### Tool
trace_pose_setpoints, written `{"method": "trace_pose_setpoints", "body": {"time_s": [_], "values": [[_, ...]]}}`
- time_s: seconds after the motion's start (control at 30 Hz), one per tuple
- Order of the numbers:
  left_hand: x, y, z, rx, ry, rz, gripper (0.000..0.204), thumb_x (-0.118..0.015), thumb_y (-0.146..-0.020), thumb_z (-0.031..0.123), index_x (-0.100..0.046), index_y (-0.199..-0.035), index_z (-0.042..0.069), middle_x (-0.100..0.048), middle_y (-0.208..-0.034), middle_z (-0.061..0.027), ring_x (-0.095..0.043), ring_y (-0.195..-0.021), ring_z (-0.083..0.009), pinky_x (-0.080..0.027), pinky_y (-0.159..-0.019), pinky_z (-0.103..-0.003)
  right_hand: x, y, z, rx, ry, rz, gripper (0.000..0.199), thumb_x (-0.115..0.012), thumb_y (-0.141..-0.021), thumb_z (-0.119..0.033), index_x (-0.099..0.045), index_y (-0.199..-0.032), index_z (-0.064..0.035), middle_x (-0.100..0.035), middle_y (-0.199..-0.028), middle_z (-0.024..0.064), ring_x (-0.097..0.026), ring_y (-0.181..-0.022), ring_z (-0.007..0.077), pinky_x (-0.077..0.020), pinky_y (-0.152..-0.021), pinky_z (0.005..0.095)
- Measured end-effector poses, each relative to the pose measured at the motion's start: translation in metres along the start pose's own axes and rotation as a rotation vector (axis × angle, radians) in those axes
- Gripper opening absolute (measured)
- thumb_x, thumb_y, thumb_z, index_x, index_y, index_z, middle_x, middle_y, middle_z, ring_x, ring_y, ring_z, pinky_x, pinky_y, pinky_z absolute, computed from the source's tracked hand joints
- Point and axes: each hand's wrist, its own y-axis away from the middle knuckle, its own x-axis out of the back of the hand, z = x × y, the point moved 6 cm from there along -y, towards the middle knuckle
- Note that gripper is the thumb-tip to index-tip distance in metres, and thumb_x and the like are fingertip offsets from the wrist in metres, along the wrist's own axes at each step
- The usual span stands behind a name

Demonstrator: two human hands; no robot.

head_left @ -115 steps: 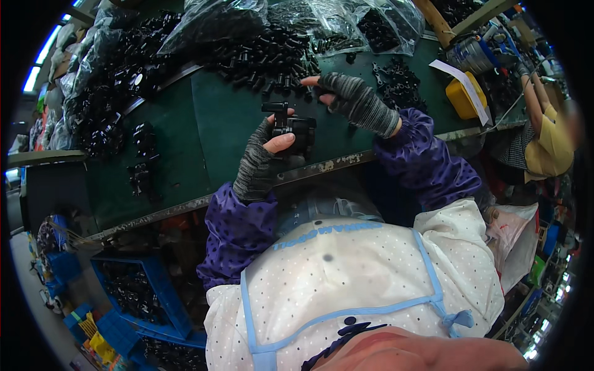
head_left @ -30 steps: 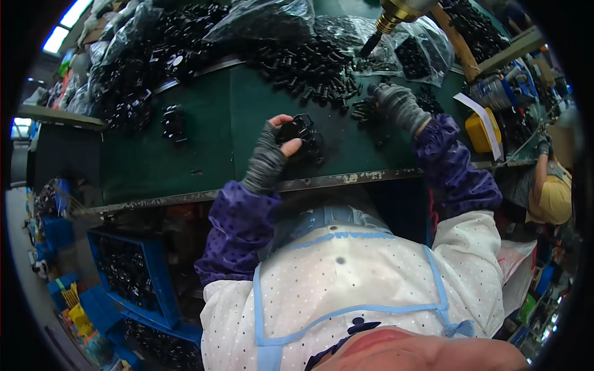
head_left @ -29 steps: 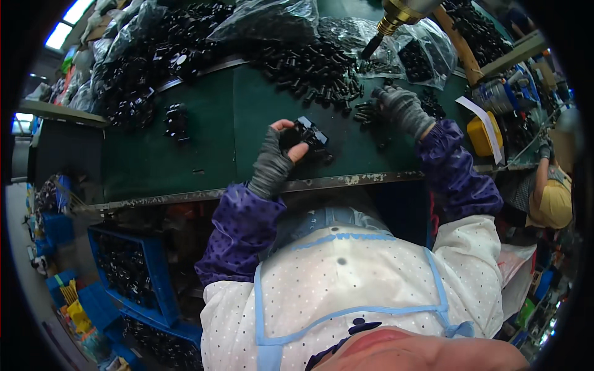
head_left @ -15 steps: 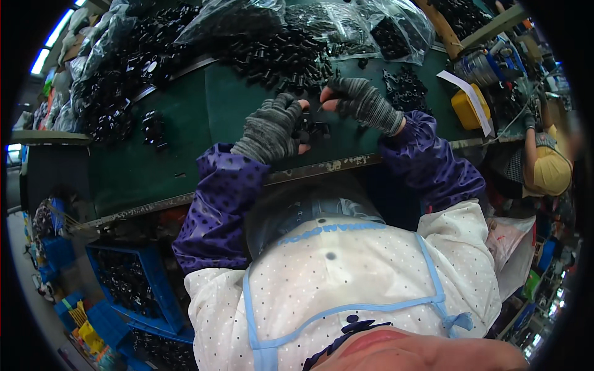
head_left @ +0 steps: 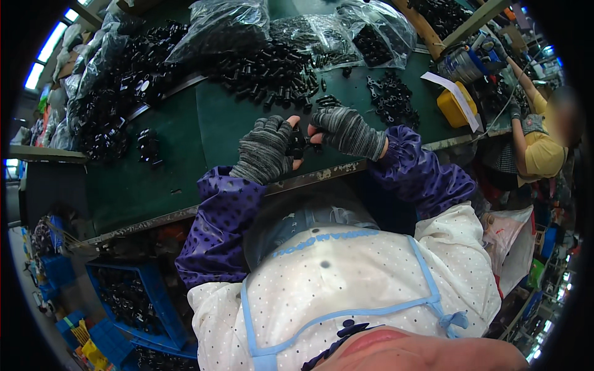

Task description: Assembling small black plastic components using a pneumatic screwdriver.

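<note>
My left hand [head_left: 266, 149], in a grey striped knit glove with bare fingertips, is closed on a small black part [head_left: 298, 143] near the table's front edge. My right hand [head_left: 348, 132], gloved the same way, is pinched at the right side of that part. What sits in its fingertips is mostly hidden. Beyond both hands spreads a pile of black cylindrical parts [head_left: 266, 71]. Right of it lies a heap of small black ring-ended pieces [head_left: 393, 99]. A few black pieces [head_left: 148, 146] lie apart on the left.
The green worktable [head_left: 210, 117] carries clear plastic bags [head_left: 219, 28] at the back and more black parts [head_left: 108, 127] at far left. A yellow container [head_left: 455, 105] stands right, near a person in yellow [head_left: 541, 145]. Below left is a blue crate [head_left: 151, 284] of black parts.
My right hand has come down and in toward the left hand, its fingertips now at the black part. The left hand keeps its hold. The whole view has shifted slightly.
</note>
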Motion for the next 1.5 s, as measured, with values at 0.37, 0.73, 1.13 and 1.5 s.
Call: {"method": "trace_pose_setpoints", "body": {"time_s": [0.37,0.73,1.13,1.5], "values": [[0.018,0.024,0.014,-0.031,0.038,0.481,0.071,-0.071,-0.054,0.019,-0.045,-0.119,0.01,-0.048,-0.106,-0.0132,-0.048,-0.094,-0.0313,-0.043,-0.079,-0.039,0.044,-0.015,-0.048,0.472,0.768,0.228,0.04,-0.05,-0.079,-0.046,-0.057,-0.078,-0.0058,-0.055,-0.073,0.0069,-0.054,-0.061,0.023,-0.0438,-0.053,0.0336],[0.02,0.008,0.003,-0.048,0.138,0.594,0.067,-0.069,-0.056,0.014,-0.045,-0.117,0.006,-0.048,-0.106,-0.0146,-0.047,-0.093,-0.0308,-0.04,-0.082,-0.039,0.156,-0.105,-0.053,0.225,-0.983,0.324,0.038,-0.064,-0.073,-0.025,-0.051,-0.1,-0.0018,-0.059,-0.083,0.0109,-0.062,-0.072,0.0233,-0.0518,-0.063,0.0342],[0.025,0.004,0.008,-0.069,0.231,0.631,0.069,-0.07,-0.053,0.014,-0.045,-0.118,0.007,-0.049,-0.105,-0.014,-0.049,-0.093,-0.0298,-0.042,-0.08,-0.037,0.091,-0.088,-0.042,0.357,-1.467,0.186,0.043,-0.063,-0.066,-0.007,-0.043,-0.104,0.0004,-0.056,-0.084,0.0182,-0.061,-0.068,0.0346,-0.054,-0.058,0.0459],[0.009,0.023,0.006,-0.035,0.157,0.311,0.059,-0.065,-0.057,0.007,-0.05,-0.114,0.009,-0.048,-0.113,-0.0135,-0.046,-0.105,-0.0319,-0.04,-0.088,-0.038,0.139,-0.058,-0.014,0.103,-0.355,0.292,0.047,-0.064,-0.076,-0.028,-0.047,-0.114,-0.0052,-0.058,-0.091,0.0075,-0.057,-0.08,0.0176,-0.049,-0.068,0.0322]]}}
